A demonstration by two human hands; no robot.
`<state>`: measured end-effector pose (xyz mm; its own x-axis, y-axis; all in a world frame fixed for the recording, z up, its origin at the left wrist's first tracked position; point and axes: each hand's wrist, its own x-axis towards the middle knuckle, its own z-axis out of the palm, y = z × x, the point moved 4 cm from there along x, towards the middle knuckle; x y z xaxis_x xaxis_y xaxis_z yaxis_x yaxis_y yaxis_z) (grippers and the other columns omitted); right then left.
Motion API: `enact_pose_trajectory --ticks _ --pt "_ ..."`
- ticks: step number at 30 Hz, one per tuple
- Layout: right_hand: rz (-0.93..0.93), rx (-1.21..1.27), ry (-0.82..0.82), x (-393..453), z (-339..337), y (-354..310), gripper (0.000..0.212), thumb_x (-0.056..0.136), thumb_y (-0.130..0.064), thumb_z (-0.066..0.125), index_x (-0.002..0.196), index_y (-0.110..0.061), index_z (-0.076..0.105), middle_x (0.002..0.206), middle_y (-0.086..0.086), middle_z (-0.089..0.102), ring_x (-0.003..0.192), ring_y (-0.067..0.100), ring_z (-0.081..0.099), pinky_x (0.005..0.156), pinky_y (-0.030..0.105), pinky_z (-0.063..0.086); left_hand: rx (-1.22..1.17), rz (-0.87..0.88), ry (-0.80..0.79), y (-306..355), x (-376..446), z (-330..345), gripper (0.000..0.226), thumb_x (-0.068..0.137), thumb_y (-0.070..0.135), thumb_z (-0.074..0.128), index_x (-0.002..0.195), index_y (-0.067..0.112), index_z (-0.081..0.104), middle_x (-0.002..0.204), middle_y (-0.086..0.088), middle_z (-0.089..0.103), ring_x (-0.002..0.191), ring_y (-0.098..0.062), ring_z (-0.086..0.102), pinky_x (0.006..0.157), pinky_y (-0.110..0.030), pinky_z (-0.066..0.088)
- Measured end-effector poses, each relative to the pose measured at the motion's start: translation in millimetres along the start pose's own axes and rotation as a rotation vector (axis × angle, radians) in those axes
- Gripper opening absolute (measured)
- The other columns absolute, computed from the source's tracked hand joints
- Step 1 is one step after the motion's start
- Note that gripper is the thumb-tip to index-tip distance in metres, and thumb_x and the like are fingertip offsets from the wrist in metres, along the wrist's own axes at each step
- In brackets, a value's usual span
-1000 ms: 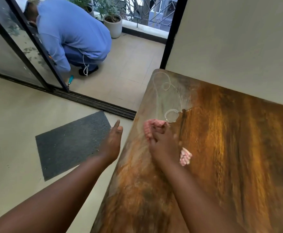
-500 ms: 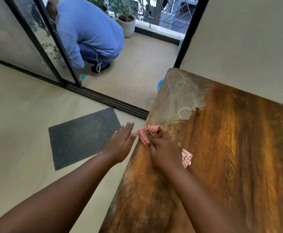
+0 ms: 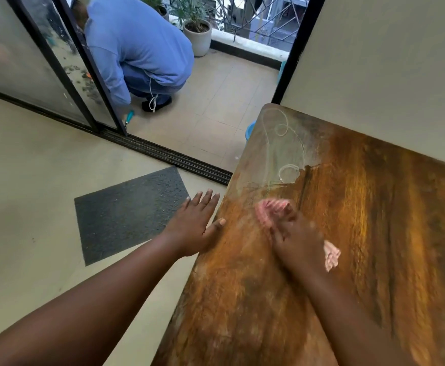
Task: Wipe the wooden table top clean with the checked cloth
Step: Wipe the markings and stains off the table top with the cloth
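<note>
Checked cloth, pink and bunched, pokes from under right hand.

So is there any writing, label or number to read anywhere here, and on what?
None. The wooden table top bears only pale looping smears, no letters. The checked cloth under the right hand is blurred, and the crouching person's blue shirt shows no print.

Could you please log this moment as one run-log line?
right hand: presses cloth on table | left hand: open at edge | white marks: unwiped
</note>
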<state>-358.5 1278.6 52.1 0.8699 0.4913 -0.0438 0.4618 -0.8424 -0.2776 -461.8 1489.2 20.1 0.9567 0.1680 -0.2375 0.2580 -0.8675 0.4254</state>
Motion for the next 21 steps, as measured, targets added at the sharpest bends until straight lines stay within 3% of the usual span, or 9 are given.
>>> enact_pose_trajectory --ticks 3,6,8,10,12,14,17,19,21 --pt "0.182 -0.054 0.027 15.3 -1.6 -4.7 0.045 0.094 -0.042 0.039 0.137 -0.054 0.031 0.148 0.007 0.03 0.124 0.036 0.032 0.104 0.048 0.025 0.053 0.036 -0.014 14.2 3.2 2.3 0.084 0.079 0.07 -0.004 0.15 0.025 -0.009 0.158 0.0 -0.01 0.145 -0.016 -0.014 0.118 -0.038 -0.007" --pt "-0.09 -0.031 -0.037 -43.7 14.7 -41.2 0.052 0.093 -0.044 0.041 0.139 -0.057 0.02 0.151 0.0 0.028 0.128 0.035 0.032 0.102 0.052 0.03 0.031 0.01 0.003 19.2 10.0 1.3 0.086 0.079 0.07 -0.004 0.151 0.023 -0.008 0.159 -0.001 -0.01 0.145 -0.016 -0.014 0.117 -0.037 -0.008" --pt "-0.339 -0.005 -0.1 -99.1 17.9 -44.1 0.053 0.084 -0.046 0.048 0.135 -0.054 0.034 0.135 -0.003 0.048 0.107 0.029 0.05 0.084 0.046 0.045 -0.022 -0.017 0.03 18.6 14.7 -3.3 0.088 0.078 0.071 -0.003 0.151 0.023 -0.005 0.159 -0.001 -0.009 0.145 -0.016 -0.012 0.118 -0.038 -0.007" --pt "-0.411 0.02 -0.142 -125.1 9.8 -17.3 0.054 0.079 -0.048 0.051 0.131 -0.054 0.041 0.122 -0.007 0.057 0.09 0.023 0.055 0.072 0.04 0.049 -0.052 -0.03 0.047 17.5 17.6 -7.8 0.088 0.078 0.072 -0.002 0.152 0.023 -0.003 0.159 0.0 -0.009 0.145 -0.016 -0.011 0.117 -0.039 -0.006" --pt "-0.296 0.007 -0.113 -116.7 2.2 26.5 0.052 0.081 -0.046 0.049 0.13 -0.059 0.038 0.121 -0.005 0.06 0.094 0.025 0.058 0.076 0.042 0.048 -0.059 -0.04 0.041 16.5 19.1 -9.7 0.088 0.078 0.073 -0.002 0.151 0.024 -0.002 0.159 0.001 -0.009 0.145 -0.016 -0.011 0.118 -0.039 -0.005" --pt "-0.031 -0.076 -0.008 -87.6 -7.5 68.6 0.048 0.084 -0.043 0.044 0.13 -0.058 0.039 0.13 0.001 0.054 0.111 0.029 0.051 0.089 0.044 0.042 -0.05 -0.043 0.042 17.2 20.7 -9.4 0.089 0.077 0.074 -0.002 0.151 0.024 -0.003 0.159 0.001 -0.01 0.145 -0.016 -0.012 0.118 -0.04 -0.005" --pt "0.264 -0.083 0.125 -33.7 -11.0 74.1 0.044 0.088 -0.044 0.037 0.13 -0.047 0.047 0.137 0.01 0.046 0.118 0.035 0.043 0.099 0.051 0.035 -0.032 -0.027 0.06 24.0 22.2 -6.0 0.09 0.076 0.075 -0.006 0.15 0.024 -0.005 0.158 0.001 -0.011 0.144 -0.016 -0.016 0.118 -0.039 -0.006" --pt "0.285 -0.053 0.068 -11.9 -8.6 40.0 0.041 0.093 -0.05 0.03 0.133 -0.051 0.04 0.148 0.008 0.034 0.127 0.037 0.033 0.106 0.054 0.027 -0.022 -0.006 0.077 33.9 25.3 -4.3 0.093 0.073 0.079 -0.012 0.15 0.025 -0.006 0.156 0.002 -0.015 0.142 -0.016 -0.02 0.116 -0.038 -0.012" --pt "0.11 -0.033 -0.009 -16.8 3.0 -1.0 0.046 0.094 -0.047 0.034 0.138 -0.057 0.024 0.152 0.0 0.026 0.128 0.035 0.031 0.104 0.052 0.026 -0.001 0.024 0.086 46.6 29.6 -4.1 0.095 0.07 0.079 -0.019 0.148 0.026 -0.008 0.155 0.003 -0.016 0.141 -0.016 -0.024 0.113 -0.038 -0.018"
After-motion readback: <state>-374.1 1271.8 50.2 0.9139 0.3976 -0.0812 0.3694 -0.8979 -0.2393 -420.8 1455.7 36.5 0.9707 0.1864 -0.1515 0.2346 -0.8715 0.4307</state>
